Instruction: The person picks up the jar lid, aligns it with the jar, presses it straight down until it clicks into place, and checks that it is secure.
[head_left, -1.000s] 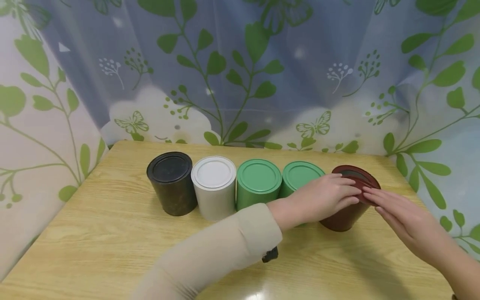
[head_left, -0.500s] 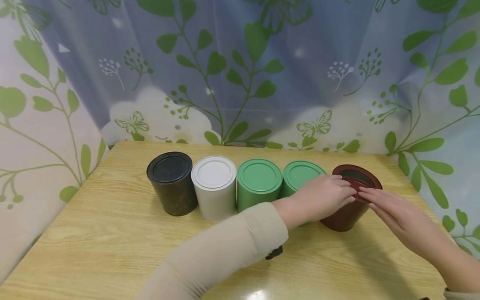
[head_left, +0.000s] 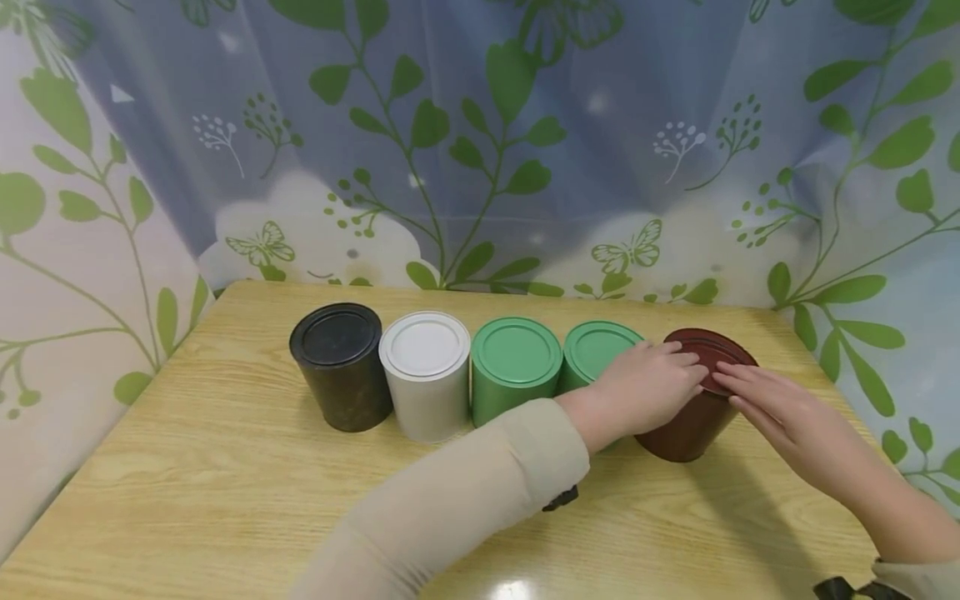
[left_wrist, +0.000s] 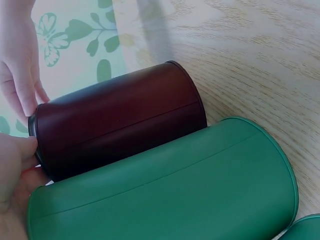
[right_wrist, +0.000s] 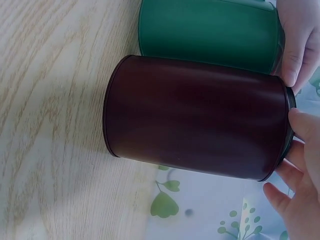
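Observation:
A dark red canister point(head_left: 686, 429) stands at the right end of a row, its dark red lid point(head_left: 714, 347) lying on the top. My left hand point(head_left: 641, 387) holds the lid's left side, fingers over the top and thumb at the rim in the left wrist view. From the right, my right hand point(head_left: 798, 421) holds the other side. Its thumb touches the rim in the right wrist view, and its fingers reach over the lid. The canister's smooth side point(right_wrist: 200, 120) fills the middle of the right wrist view. My hands hide part of the lid.
Left of the red canister stand two green canisters point(head_left: 517, 354), a white canister point(head_left: 425, 346) and a black canister point(head_left: 337, 337), all lidded. One green canister point(left_wrist: 165, 190) is right beside the red one. A leaf-printed curtain point(head_left: 480, 167) hangs behind the wooden table point(head_left: 225, 500).
The lid was tilted, with the canister's dark opening showing at the back. It has moved back and down and now covers the opening. Both hands moved slightly left with it.

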